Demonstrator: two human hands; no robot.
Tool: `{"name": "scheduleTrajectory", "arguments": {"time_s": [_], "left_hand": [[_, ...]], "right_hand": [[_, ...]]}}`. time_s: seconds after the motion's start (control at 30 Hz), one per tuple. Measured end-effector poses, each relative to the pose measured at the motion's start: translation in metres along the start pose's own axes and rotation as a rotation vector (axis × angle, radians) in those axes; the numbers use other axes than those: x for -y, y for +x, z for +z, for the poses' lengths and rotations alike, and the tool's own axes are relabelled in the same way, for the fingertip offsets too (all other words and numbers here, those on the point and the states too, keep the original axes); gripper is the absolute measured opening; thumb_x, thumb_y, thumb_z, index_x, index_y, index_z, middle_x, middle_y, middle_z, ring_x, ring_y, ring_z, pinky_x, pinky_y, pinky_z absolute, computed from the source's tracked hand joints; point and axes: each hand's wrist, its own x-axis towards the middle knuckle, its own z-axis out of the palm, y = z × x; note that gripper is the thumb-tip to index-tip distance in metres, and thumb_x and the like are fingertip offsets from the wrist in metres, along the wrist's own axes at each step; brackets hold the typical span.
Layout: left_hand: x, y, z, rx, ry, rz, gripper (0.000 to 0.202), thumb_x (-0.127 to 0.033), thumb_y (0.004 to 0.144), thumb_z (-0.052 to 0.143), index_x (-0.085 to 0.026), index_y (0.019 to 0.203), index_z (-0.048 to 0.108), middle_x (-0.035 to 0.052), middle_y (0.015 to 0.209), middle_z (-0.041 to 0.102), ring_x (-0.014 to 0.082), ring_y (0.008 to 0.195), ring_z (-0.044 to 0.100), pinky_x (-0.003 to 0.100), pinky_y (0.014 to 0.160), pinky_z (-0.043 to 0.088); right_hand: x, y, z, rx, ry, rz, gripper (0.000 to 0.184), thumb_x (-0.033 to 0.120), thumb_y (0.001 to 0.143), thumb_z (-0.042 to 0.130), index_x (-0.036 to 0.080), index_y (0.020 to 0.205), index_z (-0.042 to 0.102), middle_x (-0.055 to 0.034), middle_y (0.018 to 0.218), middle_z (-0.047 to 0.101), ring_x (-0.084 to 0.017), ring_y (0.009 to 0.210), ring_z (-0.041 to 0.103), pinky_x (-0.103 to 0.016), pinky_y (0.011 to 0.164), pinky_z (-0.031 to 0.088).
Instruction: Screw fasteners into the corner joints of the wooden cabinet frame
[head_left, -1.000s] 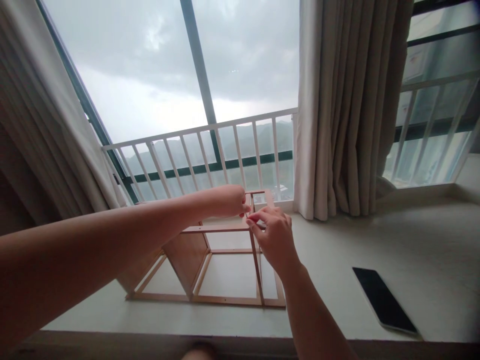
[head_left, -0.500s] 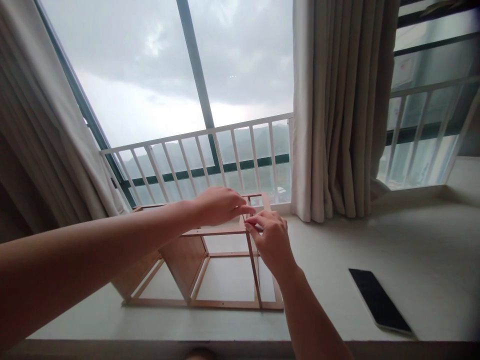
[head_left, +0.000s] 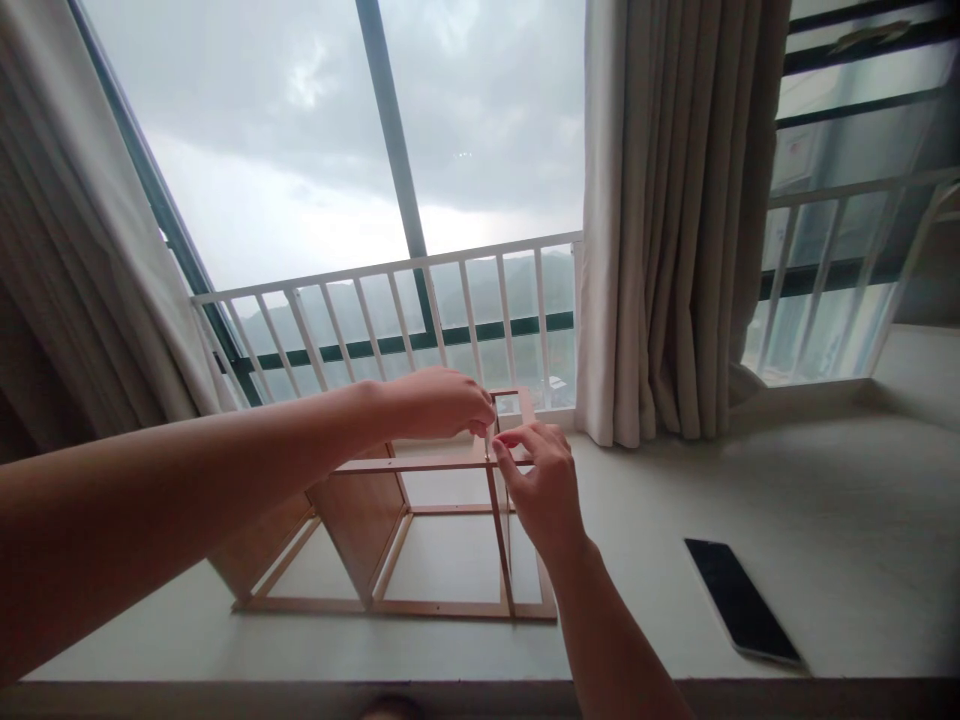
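Observation:
A thin wooden frame box [head_left: 420, 560] with an inner wooden panel stands on a pale window ledge [head_left: 675, 520]. Both my hands meet at its top right corner. My left hand [head_left: 439, 402] reaches across from the left with fingertips pinched at the top edge. Beside it, my right hand [head_left: 541, 482] pinches the same corner where an upright strip meets the top rail. Whatever small thing the fingertips may hold is hidden.
A black phone [head_left: 739, 602] lies face up on the ledge at the right. A beige curtain [head_left: 675, 220] hangs behind the box to the right, another curtain [head_left: 82, 260] at the left. A white railing [head_left: 390, 310] runs outside the window.
My view has shifted slightly to the right. Both hands stay at the frame's top corner, the left hand's fingers curling down a little onto the edge.

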Motion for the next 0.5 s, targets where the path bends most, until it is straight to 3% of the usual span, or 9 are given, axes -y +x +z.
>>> {"name": "scheduleTrajectory", "arguments": {"time_s": [0.1, 0.17, 0.27, 0.37, 0.4, 0.5], "left_hand": [[0.005, -0.003, -0.002, -0.054, 0.212, 0.119, 0.015, -0.02, 0.087, 0.058, -0.026, 0.091, 0.071, 0.0024, 0.097, 0.071, 0.0148, 0.093, 0.06, 0.023, 0.065, 0.038], [0.006, -0.004, -0.002, -0.091, 0.291, 0.097, 0.016, -0.032, 0.089, 0.058, -0.028, 0.099, 0.069, 0.0031, 0.1, 0.07, 0.0165, 0.095, 0.06, 0.023, 0.06, 0.036], [0.003, -0.004, 0.0, -0.139, 0.264, -0.1, 0.042, -0.059, 0.088, 0.049, -0.024, 0.099, 0.068, 0.0063, 0.094, 0.07, 0.0189, 0.082, 0.062, 0.024, 0.056, 0.034], [-0.003, -0.001, 0.004, -0.064, 0.109, -0.409, 0.066, -0.076, 0.082, 0.037, -0.018, 0.075, 0.069, 0.009, 0.072, 0.067, 0.0177, 0.058, 0.058, 0.027, 0.052, 0.035], [-0.004, 0.0, 0.006, -0.023, 0.045, -0.499, 0.069, -0.079, 0.08, 0.037, -0.018, 0.069, 0.068, 0.0095, 0.067, 0.066, 0.0175, 0.053, 0.055, 0.028, 0.051, 0.036], [-0.006, 0.007, 0.013, 0.066, -0.149, -0.645, 0.066, -0.078, 0.076, 0.044, -0.018, 0.066, 0.069, 0.0096, 0.064, 0.066, 0.018, 0.05, 0.055, 0.03, 0.051, 0.038]], "right_hand": [[0.01, -0.011, -0.007, -0.191, 0.101, -0.016, 0.012, 0.024, 0.09, 0.055, 0.021, 0.084, 0.064, -0.0037, 0.08, 0.063, -0.02, 0.084, 0.055, -0.036, 0.082, 0.042], [0.015, -0.028, -0.009, -0.187, 0.19, -0.072, 0.009, 0.02, 0.089, 0.054, 0.021, 0.086, 0.062, -0.0033, 0.077, 0.062, -0.019, 0.08, 0.055, -0.036, 0.077, 0.044], [0.012, -0.078, -0.002, -0.031, 0.284, -0.182, 0.013, 0.012, 0.086, 0.052, 0.023, 0.088, 0.058, -0.0019, 0.072, 0.058, -0.019, 0.073, 0.055, -0.035, 0.069, 0.044], [-0.004, -0.149, 0.019, 0.116, 0.3, -0.219, 0.017, 0.008, 0.083, 0.051, 0.024, 0.088, 0.055, -0.0002, 0.066, 0.056, -0.018, 0.065, 0.055, -0.033, 0.061, 0.044], [-0.011, -0.174, 0.029, 0.103, 0.305, -0.201, 0.015, 0.01, 0.082, 0.051, 0.024, 0.085, 0.054, 0.0008, 0.062, 0.055, -0.017, 0.06, 0.054, -0.031, 0.057, 0.043], [-0.031, -0.233, 0.058, 0.158, 0.249, 0.036, 0.01, 0.017, 0.083, 0.052, 0.024, 0.077, 0.056, 0.0021, 0.058, 0.054, -0.015, 0.05, 0.054, -0.026, 0.049, 0.041]]}}
